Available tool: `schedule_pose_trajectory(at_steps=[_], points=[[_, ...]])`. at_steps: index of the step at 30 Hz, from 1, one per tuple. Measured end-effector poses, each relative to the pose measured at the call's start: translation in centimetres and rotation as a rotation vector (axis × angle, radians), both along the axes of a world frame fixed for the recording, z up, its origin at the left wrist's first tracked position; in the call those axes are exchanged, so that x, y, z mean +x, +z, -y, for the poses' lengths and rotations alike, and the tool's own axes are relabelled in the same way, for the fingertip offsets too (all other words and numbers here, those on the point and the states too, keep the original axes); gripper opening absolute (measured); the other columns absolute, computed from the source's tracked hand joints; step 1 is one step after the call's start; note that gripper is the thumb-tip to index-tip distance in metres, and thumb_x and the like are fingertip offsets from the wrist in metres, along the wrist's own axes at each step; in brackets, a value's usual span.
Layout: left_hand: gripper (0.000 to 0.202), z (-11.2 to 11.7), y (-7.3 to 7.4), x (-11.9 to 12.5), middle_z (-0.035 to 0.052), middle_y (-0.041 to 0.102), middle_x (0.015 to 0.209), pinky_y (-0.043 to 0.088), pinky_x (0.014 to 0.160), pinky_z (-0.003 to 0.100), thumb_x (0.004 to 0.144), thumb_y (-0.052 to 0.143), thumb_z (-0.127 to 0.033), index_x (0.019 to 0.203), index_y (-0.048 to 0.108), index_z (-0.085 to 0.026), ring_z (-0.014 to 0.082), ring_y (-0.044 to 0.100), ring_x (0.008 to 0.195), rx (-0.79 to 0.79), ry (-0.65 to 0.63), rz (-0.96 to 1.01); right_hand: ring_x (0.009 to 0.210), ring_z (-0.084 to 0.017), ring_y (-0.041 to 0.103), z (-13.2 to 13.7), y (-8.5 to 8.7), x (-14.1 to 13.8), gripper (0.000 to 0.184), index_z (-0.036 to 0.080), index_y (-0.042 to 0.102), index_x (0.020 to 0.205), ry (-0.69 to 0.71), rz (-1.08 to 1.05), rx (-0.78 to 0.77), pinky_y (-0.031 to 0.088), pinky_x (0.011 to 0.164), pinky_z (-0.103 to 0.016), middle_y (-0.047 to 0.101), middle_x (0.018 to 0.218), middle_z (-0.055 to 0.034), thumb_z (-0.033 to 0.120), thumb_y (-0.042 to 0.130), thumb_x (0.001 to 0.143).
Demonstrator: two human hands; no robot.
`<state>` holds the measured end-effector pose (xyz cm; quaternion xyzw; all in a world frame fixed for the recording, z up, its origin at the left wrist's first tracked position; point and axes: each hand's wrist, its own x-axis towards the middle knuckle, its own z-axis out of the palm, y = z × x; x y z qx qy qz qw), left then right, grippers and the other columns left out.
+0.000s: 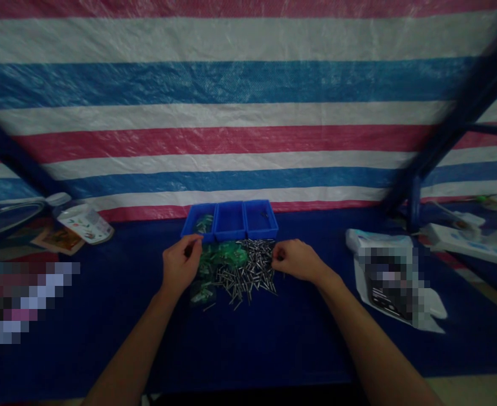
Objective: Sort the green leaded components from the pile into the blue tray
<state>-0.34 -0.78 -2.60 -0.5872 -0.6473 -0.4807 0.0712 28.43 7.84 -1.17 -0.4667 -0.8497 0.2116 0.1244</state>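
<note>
Right fingers point(277, 254) curled against metal pins point(248, 270)

The view is dim and evenly muted, with soft shadows and no clear light source. The dark frame bar point(455, 124) at upper right is blurred, and a coarse pixelated patch point(20, 301) covers the lower left.

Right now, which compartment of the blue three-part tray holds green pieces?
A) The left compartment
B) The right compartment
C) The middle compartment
A. The green pieces lie in the left compartment of the blue tray, the one closest to the left hand.
</note>
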Motion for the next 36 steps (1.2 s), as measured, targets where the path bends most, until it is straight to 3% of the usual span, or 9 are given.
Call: schedule_pose_trajectory(at_steps=[7,12,19,23,29,36], points=[[0.024,-0.1,-0.1,-0.1,-0.0035,0.064,0.057,0.045,0.052,0.023,0.086,0.056,-0.033,0.089,0.074,-0.018,0.0112,0.055,0.047,-0.017,-0.012,0.013,0.068,-0.013,0.060,-0.7,0.0,0.7,0.010,0.019,0.070,0.075,0.056,-0.272,-0.043,0.042,0.067,-0.027,0.071,0.076,-0.0009,0.024,0.062,0.070],[0.023,-0.1,-0.1,-0.1,-0.0039,0.065,0.057,0.045,0.052,0.022,0.086,0.056,-0.033,0.089,0.075,-0.019,0.0111,0.055,0.047,-0.027,-0.005,0.022,0.063,-0.012,0.059,-1.0,-0.8,0.7,0.017,0.017,0.071,0.084,0.050,-0.463,-0.127,0.044,0.062,-0.026,0.069,0.071,-0.0004,0.027,0.060,0.074],[0.022,-0.1,-0.3,-0.1,-0.0033,0.064,0.057,0.044,0.051,0.023,0.086,0.057,-0.032,0.089,0.075,-0.019,0.0115,0.056,0.047,-0.029,-0.018,0.025,0.070,-0.015,0.062,-1.2,-1.2,0.1,0.020,0.018,0.074,0.084,0.030,-0.642,-0.264,0.048,0.068,-0.031,0.073,0.079,-0.0035,0.035,0.066,0.076],[0.022,-0.1,-0.3,-0.2,-0.0026,0.065,0.059,0.044,0.052,0.023,0.086,0.057,-0.032,0.089,0.075,-0.019,0.0115,0.057,0.049,-0.030,-0.023,0.024,0.059,-0.013,0.056,-1.2,-1.2,-0.2,0.022,0.021,0.076,0.088,-0.009,-0.772,-0.372,0.045,0.059,-0.029,0.070,0.071,-0.0016,0.037,0.071,0.073],[0.022,-0.1,-0.1,-0.1,-0.0033,0.065,0.058,0.045,0.052,0.023,0.087,0.057,-0.032,0.089,0.075,-0.019,0.0111,0.056,0.048,-0.033,-0.019,0.029,0.060,-0.011,0.055,-1.2,-1.2,-0.6,0.024,0.025,0.075,0.086,-0.067,-1.012,-0.503,0.048,0.063,-0.031,0.074,0.083,-0.0019,0.039,0.077,0.067],[0.023,-0.2,-0.2,-0.2,-0.0031,0.065,0.058,0.044,0.052,0.022,0.087,0.056,-0.033,0.090,0.075,-0.019,0.0110,0.056,0.048,-0.042,-0.012,0.034,0.064,-0.011,0.058,-1.2,-0.5,-0.3,0.039,0.025,0.070,0.085,-0.136,-1.211,-0.622,0.051,0.068,-0.030,0.073,0.085,-0.0004,0.044,0.086,0.056]])
